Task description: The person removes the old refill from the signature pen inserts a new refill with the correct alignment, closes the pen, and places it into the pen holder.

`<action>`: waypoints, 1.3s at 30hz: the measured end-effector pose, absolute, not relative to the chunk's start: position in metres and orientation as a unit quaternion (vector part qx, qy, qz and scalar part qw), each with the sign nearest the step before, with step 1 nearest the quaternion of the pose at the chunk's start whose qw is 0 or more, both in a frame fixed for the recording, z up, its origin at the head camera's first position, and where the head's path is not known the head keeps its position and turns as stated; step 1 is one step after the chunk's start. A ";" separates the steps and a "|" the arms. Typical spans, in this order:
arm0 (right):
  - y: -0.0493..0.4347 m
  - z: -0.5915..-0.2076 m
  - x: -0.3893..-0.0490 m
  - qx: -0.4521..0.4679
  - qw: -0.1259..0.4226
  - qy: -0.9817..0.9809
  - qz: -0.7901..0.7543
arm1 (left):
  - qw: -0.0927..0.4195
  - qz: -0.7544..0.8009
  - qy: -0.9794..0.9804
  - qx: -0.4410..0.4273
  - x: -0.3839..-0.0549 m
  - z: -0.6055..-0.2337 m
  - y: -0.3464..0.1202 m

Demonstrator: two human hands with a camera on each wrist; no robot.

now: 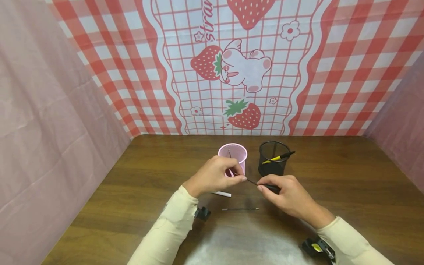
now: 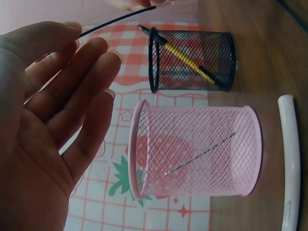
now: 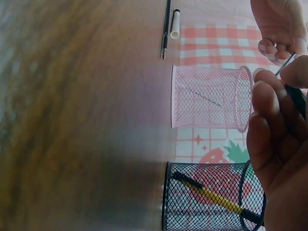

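Above the table, my left hand pinches a thin dark pen refill between thumb and forefinger. The refill runs across to my right hand, which grips a thicker black pen barrel. Whether the refill enters the barrel is hidden by the right fingertips. A second pen refill lies on the table below the hands. Behind the left hand stands a pink mesh pen cup with one thin refill leaning inside.
To the right of the pink cup, a black mesh pen cup holds a yellow and black pen. A white tube-like piece lies on the wooden table. A strawberry-print cloth hangs behind.
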State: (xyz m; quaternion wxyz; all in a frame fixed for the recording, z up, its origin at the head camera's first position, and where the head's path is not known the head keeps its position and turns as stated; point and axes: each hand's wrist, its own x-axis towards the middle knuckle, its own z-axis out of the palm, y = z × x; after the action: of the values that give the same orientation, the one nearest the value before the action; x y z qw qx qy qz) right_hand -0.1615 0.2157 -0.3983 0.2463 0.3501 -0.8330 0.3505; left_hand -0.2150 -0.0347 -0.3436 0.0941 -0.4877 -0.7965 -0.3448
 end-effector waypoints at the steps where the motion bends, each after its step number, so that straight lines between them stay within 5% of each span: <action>1: 0.216 -0.398 -0.162 0.351 0.247 -0.833 0.350 | 0.093 -0.348 -0.793 -0.492 -0.215 -0.344 -0.033; 30: 0.214 -0.399 -0.163 0.359 0.258 -0.822 0.359 | 0.029 -0.456 -0.730 -0.508 -0.213 -0.370 -0.010; 39: 0.214 -0.399 -0.162 0.355 0.256 -0.823 0.362 | 0.060 -0.452 -0.752 -0.476 -0.211 -0.374 -0.009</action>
State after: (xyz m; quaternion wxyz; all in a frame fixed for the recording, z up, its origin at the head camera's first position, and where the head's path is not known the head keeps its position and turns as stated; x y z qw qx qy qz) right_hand -0.1623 0.2139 -0.3985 0.2555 0.3546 -0.8232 0.3623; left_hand -0.2110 -0.0086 -0.3741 0.0598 -0.4758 -0.7523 -0.4517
